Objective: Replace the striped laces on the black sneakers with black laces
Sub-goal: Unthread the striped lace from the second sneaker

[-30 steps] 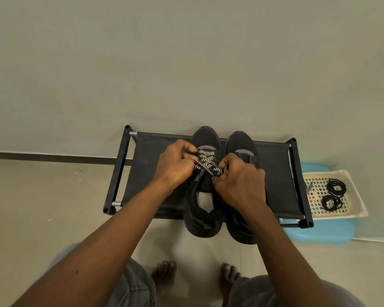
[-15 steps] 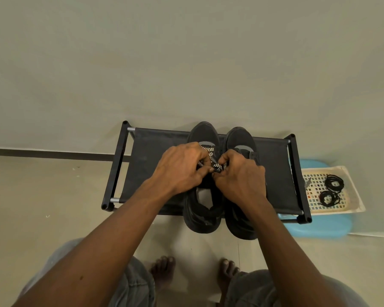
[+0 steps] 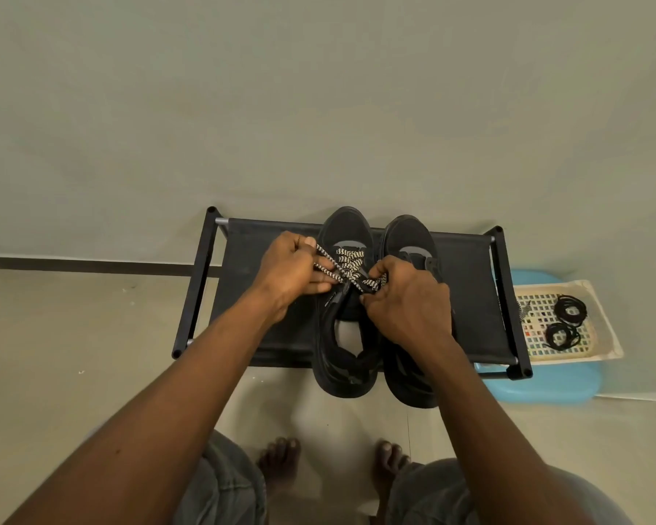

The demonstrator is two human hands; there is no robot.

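Grey wall and pale floor sit behind a low black shoe rack (image 3: 266,297). Two black sneakers (image 3: 347,229) stand side by side on it. The striped lace (image 3: 347,261) is on the left one. The left hand (image 3: 288,270) pinches one end and the right hand (image 3: 406,301) pinches the other, a little apart. Black laces (image 3: 569,310) lie coiled in a basket (image 3: 603,335) on a blue stool (image 3: 546,384) nearby.

Place: a home, likely an entry or hallway corner.
Evidence before you:
- A low black fabric shoe rack (image 3: 466,282) holding black sneakers (image 3: 343,229), set against a plain painted wall (image 3: 319,89).
- A pale tiled floor (image 3: 72,335) with a dark skirting strip (image 3: 91,262).
- At right, a blue plastic stool (image 3: 546,388) carrying a plastic basket (image 3: 576,358).
- Your bare feet (image 3: 279,464), near, on the tiles.
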